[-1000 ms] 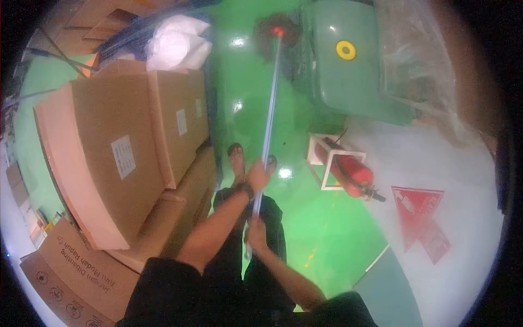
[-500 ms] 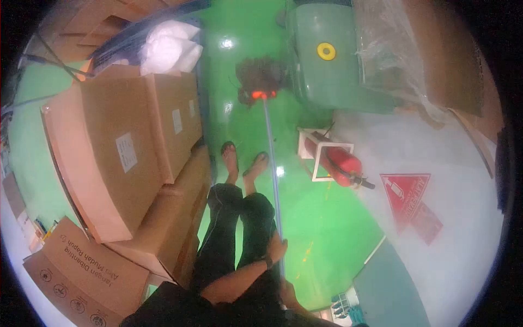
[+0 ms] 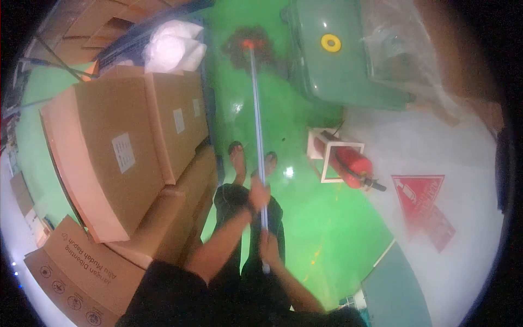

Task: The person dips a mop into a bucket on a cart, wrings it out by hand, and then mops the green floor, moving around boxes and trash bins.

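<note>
A long-handled mop [image 3: 256, 103] stretches away from me over the green floor, its dark, blurred head [image 3: 248, 49] with a red-orange connector lying at the far end of the aisle. My left hand [image 3: 260, 196], with a dark band at the wrist, is closed around the pale handle. Lower down, my right hand [image 3: 268, 248] grips the same handle close to its near end. The handle passes in front of my legs, partly hiding one sandalled foot [image 3: 269, 161].
Stacked cardboard boxes [image 3: 114, 152] line the left side, with white bags [image 3: 173, 46] behind them. On the right stand a green wheeled bin [image 3: 332, 71] and a red fire extinguisher [image 3: 353, 163] in a white frame. Green floor [image 3: 310, 218] runs between.
The mop head has moved farther away and slightly left. Both my hands have moved forward with the handle, and its near end now shows below my right hand.
</note>
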The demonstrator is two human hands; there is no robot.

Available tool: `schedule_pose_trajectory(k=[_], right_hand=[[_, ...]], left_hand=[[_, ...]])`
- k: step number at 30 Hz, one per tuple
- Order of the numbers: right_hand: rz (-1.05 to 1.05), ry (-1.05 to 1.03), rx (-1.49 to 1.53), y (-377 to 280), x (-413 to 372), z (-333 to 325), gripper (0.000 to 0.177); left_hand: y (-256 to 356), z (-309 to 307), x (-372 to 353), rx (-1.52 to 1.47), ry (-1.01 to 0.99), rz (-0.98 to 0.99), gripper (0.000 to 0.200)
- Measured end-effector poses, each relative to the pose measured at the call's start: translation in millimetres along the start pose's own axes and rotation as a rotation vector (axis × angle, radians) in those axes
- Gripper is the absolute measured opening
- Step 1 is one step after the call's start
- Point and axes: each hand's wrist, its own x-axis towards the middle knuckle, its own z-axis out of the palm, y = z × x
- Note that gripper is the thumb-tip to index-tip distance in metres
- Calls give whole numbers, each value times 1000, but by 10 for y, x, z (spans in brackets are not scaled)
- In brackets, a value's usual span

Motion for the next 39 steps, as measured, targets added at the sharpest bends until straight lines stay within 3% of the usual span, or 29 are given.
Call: schedule_pose_trajectory(k=[1,3,4,5,6,9,10,11,12,14,15,16,17,19,21,24,25,26,28,29,31,34,36,38,39], right_hand=[[-374,152,-45,-38,435,149,43],[54,-135,401,-810,1146,33,31],[-65,-81,410,-817,1527,140,30],[-184,-27,413,-829,1903,244,29],[-27,-159,613,-1359,1771,-29,29],[-37,-163,456,-744,1721,-76,26],[-684,257,-95,-140,1637,45,20],[-445,111,-133,199,1231,-80,19],[-160,-20,-180,454,734,-275,31],[-268,-2,-311,1075,-393,-602,34],[76,-46,-224,944,-997,-822,38],[163,-91,-212,998,-1497,-1023,40],[207,22,-272,1133,-1881,-1053,42],[288,24,-359,855,-2230,-1209,41],[293,2,-335,626,-2113,-1185,40],[120,47,-333,707,-1410,-868,38],[-312,115,-359,714,-1047,-758,38],[-74,64,-329,418,-639,-632,39],[122,-104,-56,60,119,-524,34],[16,-113,158,-384,263,-479,33],[3,-239,366,-496,412,-359,30],[6,-271,326,-211,376,-244,30],[23,-186,146,508,92,-71,31],[-608,160,-219,1199,-407,-41,34],[-19,-43,-60,1308,-778,-125,26]], left_hand=[[94,-93,558,76,23,38,36],[362,-319,1594,167,36,106,37],[610,-508,1996,101,-40,132,34],[747,-569,2333,97,35,200,31],[812,-560,2527,91,109,268,29],[709,-286,2167,61,-36,125,28],[411,50,1780,165,133,222,23],[263,271,1277,168,191,218,21],[151,501,610,150,217,175,19],[3,837,-838,122,165,67,21],[-124,864,-1470,126,-20,85,23],[-244,883,-2098,125,-206,102,28],[-127,883,-2469,-115,-509,-296,36],[120,811,-2727,-80,-409,-361,42],[223,767,-2760,-99,-329,-364,48],[45,626,-1774,-270,-161,-232,56],[35,595,-1333,-73,-45,-174,54],[127,405,-866,-10,14,-136,49],[323,-75,-48,21,23,-110,41],[522,-381,231,21,6,-110,37],[760,-750,535,18,-23,-115,31],[208,-300,602,-12,71,-54,33],[-147,46,92,7,35,-111,35],[-123,142,-662,-56,51,-234,45],[-218,161,-1127,-18,28,-91,40]])
